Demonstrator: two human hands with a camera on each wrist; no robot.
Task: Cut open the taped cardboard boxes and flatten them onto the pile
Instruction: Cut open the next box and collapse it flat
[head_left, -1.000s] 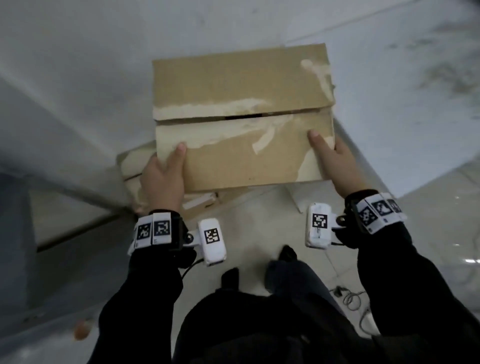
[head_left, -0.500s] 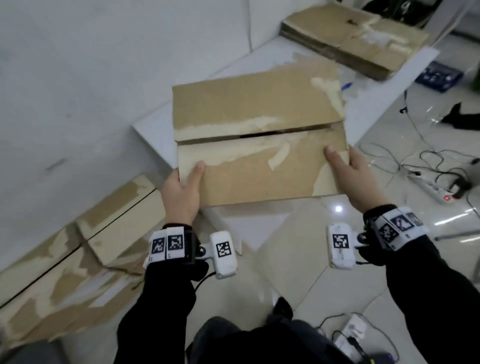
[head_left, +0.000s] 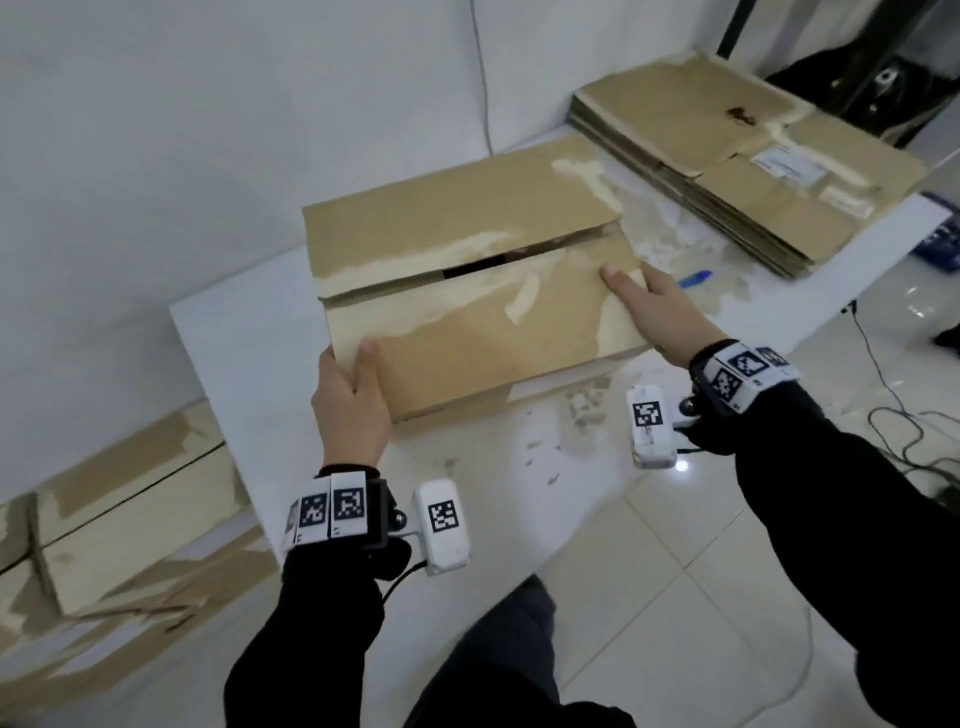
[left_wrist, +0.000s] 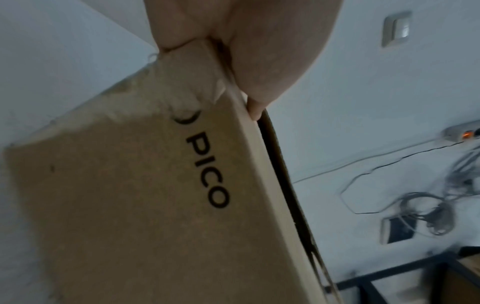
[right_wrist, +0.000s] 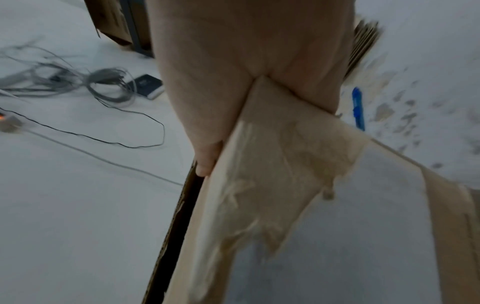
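Brown cardboard everywhere here. In the head view, the box (head_left: 467, 291) sits in the middle of the frame over the white table (head_left: 249, 364), top flaps shut with a thin dark gap along the seam and pale torn patches where tape was. The left hand (head_left: 350, 405) grips the box's near left corner, thumb on top. The right hand (head_left: 657, 312) holds the near right corner the same way, thumb lying on the top flap. Upper right, a pile of flattened boxes (head_left: 748, 171) lies on the table, and a blue pen (head_left: 693, 279) sits just right of the box. Lower left, more boxes (head_left: 130, 530) are on the floor.

Left wrist view: the left hand (left_wrist: 246, 41) fills the top centre, fingers curled round the box (left_wrist: 116, 205) edge. "PICO" is printed on the side. Cables (left_wrist: 420, 205) lie on the floor at the right.

Right wrist view is blurry. The right hand (right_wrist: 246, 72) clamps the box (right_wrist: 272, 185) corner from the top centre, a fingertip tucked under the edge. The pen (right_wrist: 358, 109) shows at the right, cables (right_wrist: 91, 86) at upper left.
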